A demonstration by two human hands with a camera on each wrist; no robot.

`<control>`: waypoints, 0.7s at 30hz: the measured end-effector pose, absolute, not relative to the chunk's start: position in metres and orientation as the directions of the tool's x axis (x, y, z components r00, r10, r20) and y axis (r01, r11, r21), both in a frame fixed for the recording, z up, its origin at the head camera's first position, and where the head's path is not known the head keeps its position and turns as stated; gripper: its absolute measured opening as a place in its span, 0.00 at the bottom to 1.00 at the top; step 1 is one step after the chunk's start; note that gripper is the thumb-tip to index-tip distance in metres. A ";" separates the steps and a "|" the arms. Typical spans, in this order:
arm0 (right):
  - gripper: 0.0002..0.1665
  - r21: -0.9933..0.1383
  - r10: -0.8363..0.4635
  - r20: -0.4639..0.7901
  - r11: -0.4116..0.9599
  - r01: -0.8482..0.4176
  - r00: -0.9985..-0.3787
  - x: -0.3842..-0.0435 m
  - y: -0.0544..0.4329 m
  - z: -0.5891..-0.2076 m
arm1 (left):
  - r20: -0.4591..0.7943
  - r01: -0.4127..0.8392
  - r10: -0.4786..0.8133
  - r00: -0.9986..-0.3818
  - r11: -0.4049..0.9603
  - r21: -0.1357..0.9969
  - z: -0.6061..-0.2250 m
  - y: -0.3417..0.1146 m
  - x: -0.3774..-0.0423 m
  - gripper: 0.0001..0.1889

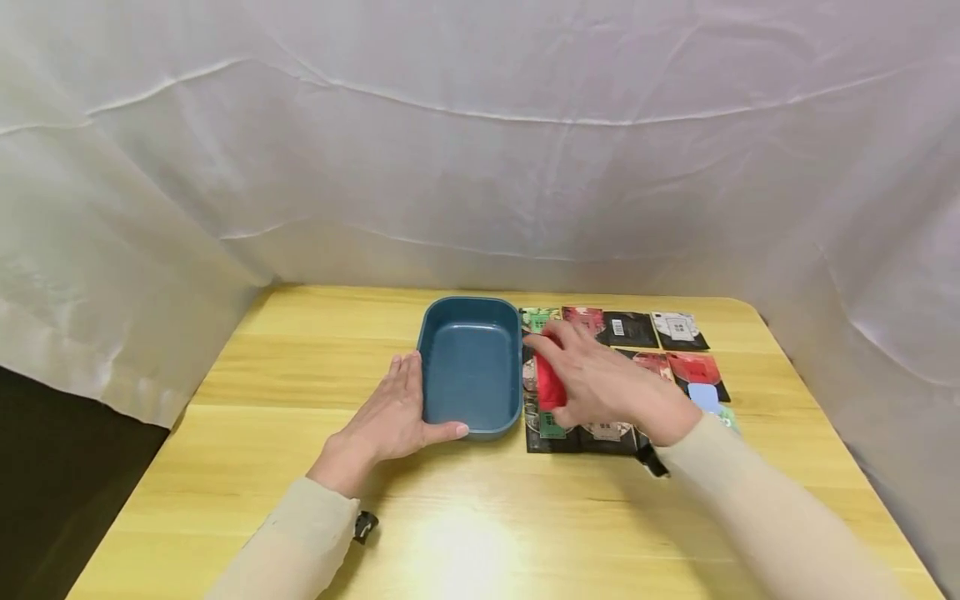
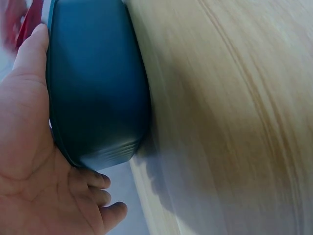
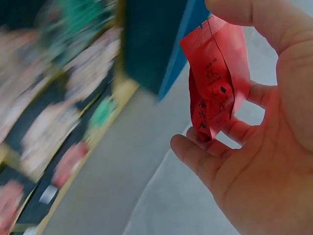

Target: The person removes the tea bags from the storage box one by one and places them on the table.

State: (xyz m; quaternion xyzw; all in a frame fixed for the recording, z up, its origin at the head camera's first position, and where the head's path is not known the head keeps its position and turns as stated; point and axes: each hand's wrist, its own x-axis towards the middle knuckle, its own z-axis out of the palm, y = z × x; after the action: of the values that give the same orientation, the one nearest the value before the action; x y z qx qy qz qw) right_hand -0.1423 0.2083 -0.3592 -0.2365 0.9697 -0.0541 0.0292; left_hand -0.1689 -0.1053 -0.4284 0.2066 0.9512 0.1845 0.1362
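A deep blue rectangular dish (image 1: 471,371) stands upright on the table. My left hand (image 1: 393,417) rests against its near left corner, fingers straight along the left wall and the thumb stretched out at the near rim. In the left wrist view the palm lies beside the dish wall (image 2: 98,73). My right hand (image 1: 600,379) pinches a small red packet (image 1: 550,383) just right of the dish, above several dark printed sachets. The right wrist view shows the red packet (image 3: 215,78) between thumb and fingers, with dark writing on it.
Rows of dark sachets with coloured labels lie right of the dish, among them a black one with a barcode (image 1: 632,330) and a white-labelled one (image 1: 679,330). My right forearm covers part of them. A pale curtain (image 1: 480,183) hangs behind the wooden table (image 1: 300,350).
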 end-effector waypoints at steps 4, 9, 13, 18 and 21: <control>0.61 -0.074 -0.410 -0.037 0.911 -0.407 -0.911 -0.125 0.248 -0.371 | -0.175 0.344 0.439 -0.881 0.849 0.401 -0.430 -0.109 -0.170 0.75; 0.64 -0.016 -0.361 -0.052 0.933 -0.360 -0.931 -0.101 0.310 -0.390 | -0.180 0.342 0.440 -0.880 0.849 0.402 -0.430 -0.112 -0.171 0.76; 0.67 0.022 -0.299 -0.102 0.953 -0.303 -0.949 -0.088 0.360 -0.399 | -0.186 0.339 0.440 -0.878 0.849 0.406 -0.430 -0.114 -0.171 0.76; 0.61 0.112 -0.238 -0.141 0.961 -0.254 -0.961 -0.077 0.414 -0.403 | -0.185 0.338 0.439 -0.879 0.848 0.407 -0.430 -0.115 -0.172 0.76; 0.58 0.147 -0.224 -0.154 0.958 -0.247 -0.962 -0.072 0.434 -0.407 | -0.183 0.344 0.444 -0.877 0.847 0.405 -0.430 -0.114 -0.172 0.76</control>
State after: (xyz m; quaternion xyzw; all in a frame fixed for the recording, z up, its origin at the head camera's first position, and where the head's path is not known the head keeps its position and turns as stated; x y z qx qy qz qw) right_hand -0.0723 0.4340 -0.4070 -0.1192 0.9871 0.0825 0.0681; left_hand -0.1723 -0.1141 -0.4305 0.2069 0.9514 0.1832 0.1363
